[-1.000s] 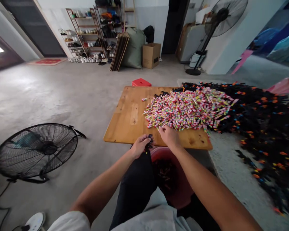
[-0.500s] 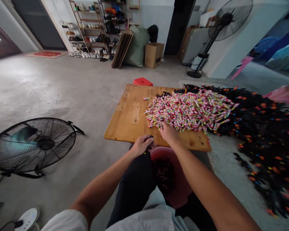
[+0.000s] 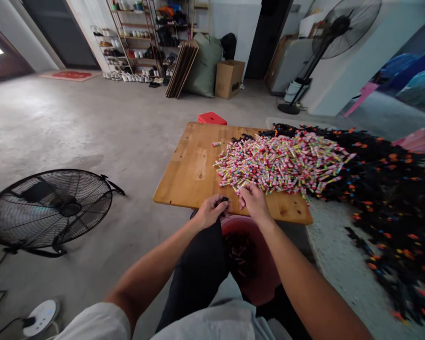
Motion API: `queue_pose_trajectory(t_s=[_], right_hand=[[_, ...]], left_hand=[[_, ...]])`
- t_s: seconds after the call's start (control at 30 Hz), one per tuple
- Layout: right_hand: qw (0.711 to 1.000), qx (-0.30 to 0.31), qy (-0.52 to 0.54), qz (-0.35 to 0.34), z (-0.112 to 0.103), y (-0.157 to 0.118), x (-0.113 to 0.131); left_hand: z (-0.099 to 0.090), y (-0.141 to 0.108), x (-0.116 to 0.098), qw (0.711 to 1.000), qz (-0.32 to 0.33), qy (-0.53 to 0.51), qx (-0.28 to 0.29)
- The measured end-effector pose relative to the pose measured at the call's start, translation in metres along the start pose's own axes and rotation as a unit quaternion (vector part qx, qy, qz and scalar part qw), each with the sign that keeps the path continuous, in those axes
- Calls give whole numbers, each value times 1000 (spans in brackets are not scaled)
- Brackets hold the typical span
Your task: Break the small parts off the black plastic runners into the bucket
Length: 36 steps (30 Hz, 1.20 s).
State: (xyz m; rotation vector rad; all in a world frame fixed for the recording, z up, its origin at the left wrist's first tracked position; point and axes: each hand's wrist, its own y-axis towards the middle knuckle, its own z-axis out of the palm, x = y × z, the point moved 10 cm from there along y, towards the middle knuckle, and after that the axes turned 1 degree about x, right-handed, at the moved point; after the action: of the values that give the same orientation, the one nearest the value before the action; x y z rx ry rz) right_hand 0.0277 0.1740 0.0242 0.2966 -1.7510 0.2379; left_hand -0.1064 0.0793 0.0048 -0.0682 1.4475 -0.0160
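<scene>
The big black heap (image 3: 393, 189) lies to the right of and behind the wooden table (image 3: 179, 172). On the table is a pile of little pink and white tubes (image 3: 279, 163). The red tub (image 3: 265, 285) sits low by the person's legs, with dark bits inside. The right hand (image 3: 257, 203) has just come back a little from the pile's near edge, so now it is closer to the left hand (image 3: 208, 212). Its fingers are curled in; I can't tell if they hold a tube. The left hand pinches a small black piece (image 3: 225, 200) near the table's front edge.
</scene>
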Motion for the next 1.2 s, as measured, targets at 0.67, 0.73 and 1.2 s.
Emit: queue_pose_trajectory(t_s=[0.67,0.73,1.2], right_hand=[[994,72,76,-10,-30,-68,6],[996,76,28,-24,-31,-71,14],[974,86,188,91,-27,-71,-10]], left_hand=[[58,-12,-42,967,107,207,100],[59,-12,-40,965,113,217,98],[75,-18,-41,953,65,214,203]])
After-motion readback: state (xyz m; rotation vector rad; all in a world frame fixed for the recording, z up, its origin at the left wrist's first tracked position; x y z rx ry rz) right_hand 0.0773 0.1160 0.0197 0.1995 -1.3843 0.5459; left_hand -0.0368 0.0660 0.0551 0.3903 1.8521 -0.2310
